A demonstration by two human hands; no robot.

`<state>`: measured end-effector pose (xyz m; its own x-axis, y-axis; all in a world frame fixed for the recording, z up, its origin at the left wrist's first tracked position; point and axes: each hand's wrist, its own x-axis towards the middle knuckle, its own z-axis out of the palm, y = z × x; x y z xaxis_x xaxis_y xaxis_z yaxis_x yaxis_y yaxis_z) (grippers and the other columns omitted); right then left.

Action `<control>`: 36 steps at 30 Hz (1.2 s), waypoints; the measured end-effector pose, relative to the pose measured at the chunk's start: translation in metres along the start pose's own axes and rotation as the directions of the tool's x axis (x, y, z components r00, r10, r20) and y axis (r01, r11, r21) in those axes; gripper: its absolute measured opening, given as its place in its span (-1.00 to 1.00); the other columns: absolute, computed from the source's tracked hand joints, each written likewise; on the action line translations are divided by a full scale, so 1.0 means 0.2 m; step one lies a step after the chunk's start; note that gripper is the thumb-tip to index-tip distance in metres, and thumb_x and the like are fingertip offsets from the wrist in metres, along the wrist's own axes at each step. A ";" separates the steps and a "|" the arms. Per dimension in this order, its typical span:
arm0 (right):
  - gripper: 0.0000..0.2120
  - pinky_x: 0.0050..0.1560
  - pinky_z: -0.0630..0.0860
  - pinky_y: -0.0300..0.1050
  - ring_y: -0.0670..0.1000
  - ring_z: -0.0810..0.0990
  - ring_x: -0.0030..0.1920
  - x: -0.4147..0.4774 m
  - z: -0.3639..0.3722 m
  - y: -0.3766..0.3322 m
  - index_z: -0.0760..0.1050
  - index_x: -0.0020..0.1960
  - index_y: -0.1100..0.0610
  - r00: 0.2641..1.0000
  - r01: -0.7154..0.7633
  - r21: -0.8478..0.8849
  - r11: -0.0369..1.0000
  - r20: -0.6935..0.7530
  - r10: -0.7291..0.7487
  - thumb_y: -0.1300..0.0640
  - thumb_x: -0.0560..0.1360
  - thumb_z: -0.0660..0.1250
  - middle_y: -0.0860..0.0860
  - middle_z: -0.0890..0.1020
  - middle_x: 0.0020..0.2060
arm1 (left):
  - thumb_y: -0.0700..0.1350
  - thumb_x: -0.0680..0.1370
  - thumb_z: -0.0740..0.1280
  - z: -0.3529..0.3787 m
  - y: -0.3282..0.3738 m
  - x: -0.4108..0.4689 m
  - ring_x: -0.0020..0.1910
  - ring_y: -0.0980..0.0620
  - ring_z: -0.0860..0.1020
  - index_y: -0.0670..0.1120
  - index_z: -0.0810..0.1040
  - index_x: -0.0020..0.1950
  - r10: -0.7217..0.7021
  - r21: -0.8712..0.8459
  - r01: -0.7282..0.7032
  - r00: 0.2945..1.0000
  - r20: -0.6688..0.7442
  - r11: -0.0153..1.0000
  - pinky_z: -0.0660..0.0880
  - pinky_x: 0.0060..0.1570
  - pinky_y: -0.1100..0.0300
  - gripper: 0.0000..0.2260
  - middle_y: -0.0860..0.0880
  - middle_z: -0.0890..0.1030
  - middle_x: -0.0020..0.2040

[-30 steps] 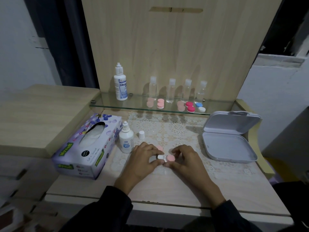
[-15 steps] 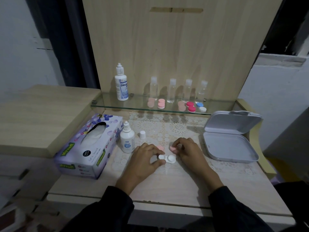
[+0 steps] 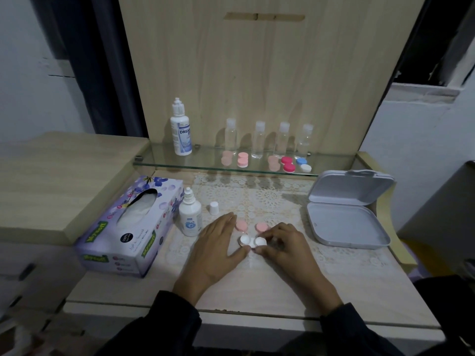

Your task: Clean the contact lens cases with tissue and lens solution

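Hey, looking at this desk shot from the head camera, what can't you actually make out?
All in the head view:
- Lens case: whether its wells hold liquid. They are too small, show glare, and are partly covered by the right hand.
- Tall bottle: the label curves away, so only part is readable.
- Clear bottles: the fill level is lost in the dim light.
- Left hand: the contact underneath is hidden by its own back.

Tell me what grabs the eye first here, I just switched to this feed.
The left hand and the right hand meet on an open white lens case at mid-table, two pink caps lying just behind it. To their left stand an uncapped solution bottle and a tissue box; an open grey box lies to the right.
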<state>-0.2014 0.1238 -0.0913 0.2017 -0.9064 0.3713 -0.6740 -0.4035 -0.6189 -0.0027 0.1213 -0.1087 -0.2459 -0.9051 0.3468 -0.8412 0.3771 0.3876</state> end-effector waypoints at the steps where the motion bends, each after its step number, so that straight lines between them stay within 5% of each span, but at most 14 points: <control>1: -0.76 -0.16 0.35 -0.25 -0.14 0.46 -0.09 0.00 -0.01 0.00 0.64 -0.04 0.02 1.000 -0.010 0.011 1.000 -0.023 0.010 -0.02 0.33 0.51 -0.14 0.56 -0.18 | 0.36 0.44 -0.01 0.01 0.00 0.00 0.49 0.12 0.09 -0.05 0.13 0.51 -0.008 0.015 0.007 0.999 0.039 1.000 -0.01 0.43 0.25 -0.25 0.03 0.15 0.52; 6: -0.83 -0.19 0.41 -0.15 -0.12 0.49 -0.19 0.01 -0.18 0.03 0.65 -0.09 0.03 0.988 -0.067 0.022 0.998 -0.139 0.069 0.08 0.32 0.53 -0.12 0.62 -0.22 | 0.37 0.50 -0.05 0.00 0.00 -0.01 0.51 0.15 -0.04 -0.07 0.08 0.53 -0.011 0.061 0.005 0.995 0.100 0.998 -0.21 0.40 0.31 -0.26 0.02 0.03 0.55; 14: -0.86 -0.30 0.34 -0.18 -0.11 0.48 -0.32 0.02 -0.52 0.31 0.61 -0.14 0.14 0.897 -0.257 -0.115 0.960 -0.399 0.192 0.13 0.36 0.51 -0.05 0.60 -0.29 | 0.42 0.43 -0.11 0.01 -0.01 0.00 0.51 0.15 -0.03 -0.06 0.10 0.52 -0.032 0.047 0.027 0.994 0.108 0.999 -0.19 0.40 0.32 -0.20 0.04 0.05 0.55; 20: -0.70 -0.19 0.49 -0.01 0.15 0.54 -0.16 0.02 -0.52 0.42 0.58 -0.05 0.16 0.941 -0.127 -0.430 0.894 -0.338 -0.028 0.35 0.27 0.54 0.12 0.62 -0.16 | 0.41 0.42 -0.13 0.01 -0.02 0.00 0.51 0.16 -0.03 -0.07 0.11 0.52 -0.028 0.028 0.026 0.994 0.106 0.999 -0.17 0.41 0.31 -0.19 0.04 0.06 0.55; 26: -0.72 -0.15 0.52 0.06 0.23 0.56 -0.11 0.02 -0.50 0.42 0.60 -0.09 0.23 0.931 -0.029 -0.503 0.864 -0.327 -0.159 0.45 0.25 0.51 0.18 0.63 -0.13 | 0.39 0.46 -0.08 0.01 -0.01 0.00 0.51 0.17 -0.03 -0.07 0.10 0.53 -0.033 0.031 0.029 0.993 0.109 0.999 -0.19 0.40 0.32 -0.23 0.04 0.05 0.55; 30: -0.72 -0.20 0.48 -0.03 0.16 0.55 -0.20 0.01 -0.50 0.40 0.58 -0.08 0.20 0.924 -0.071 -0.413 0.908 -0.371 -0.096 0.34 0.27 0.55 0.14 0.63 -0.18 | 0.40 0.44 -0.10 0.01 -0.01 0.00 0.51 0.17 -0.03 -0.07 0.11 0.53 -0.036 0.028 0.033 0.993 0.112 0.999 -0.19 0.40 0.32 -0.21 0.05 0.05 0.55; 36: -0.85 -0.28 0.42 -0.30 -0.07 0.52 -0.28 0.00 -0.41 0.15 0.59 -0.11 0.04 0.901 -0.095 0.049 0.994 -0.420 0.107 0.08 0.36 0.50 -0.10 0.60 -0.30 | 0.41 0.41 -0.16 0.01 -0.01 0.00 0.51 0.17 -0.03 -0.07 0.11 0.52 -0.036 0.019 0.034 0.993 0.109 0.999 -0.19 0.40 0.32 -0.18 0.05 0.05 0.55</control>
<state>-0.2800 0.1213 -0.0525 -0.1887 -0.8074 0.5590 -0.6547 -0.3209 -0.6844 -0.0017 0.1206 -0.1105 -0.2662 -0.9342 0.2376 -0.8581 0.3420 0.3831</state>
